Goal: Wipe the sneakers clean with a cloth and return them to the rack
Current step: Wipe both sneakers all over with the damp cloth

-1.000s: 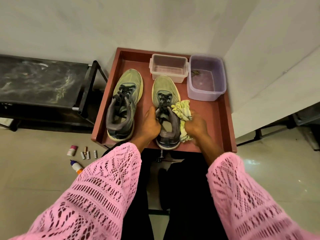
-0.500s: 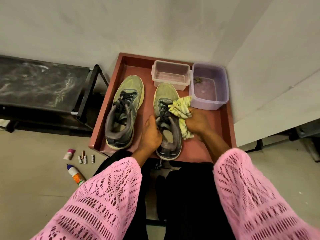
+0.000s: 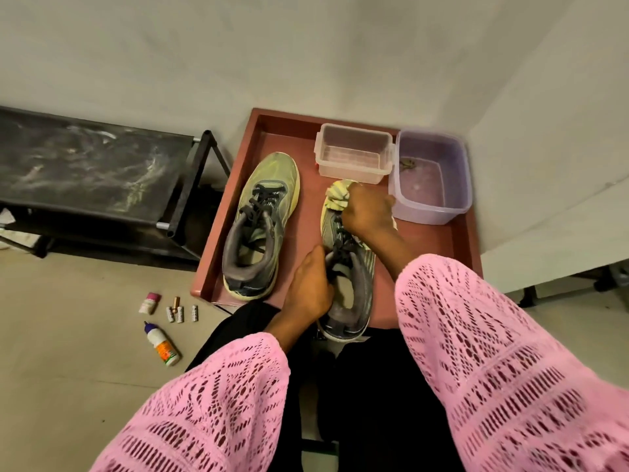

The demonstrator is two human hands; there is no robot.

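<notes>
Grey-and-yellow mesh sneaker (image 3: pixel 354 287), long axis up-frame: left hand (image 3: pixel 308 287) grips collar; right hand (image 3: pixel 367 212) clutches yellow striped cloth (image 3: pixel 337 197) on toe

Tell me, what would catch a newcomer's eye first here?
Probably the bright pink lace sleeves filling the foreground. Beyond them, the right hand presses a yellow cloth onto the toe of the right sneaker, which the left hand grips at the collar. It sits on a red tray beside its twin, the left sneaker.
</notes>
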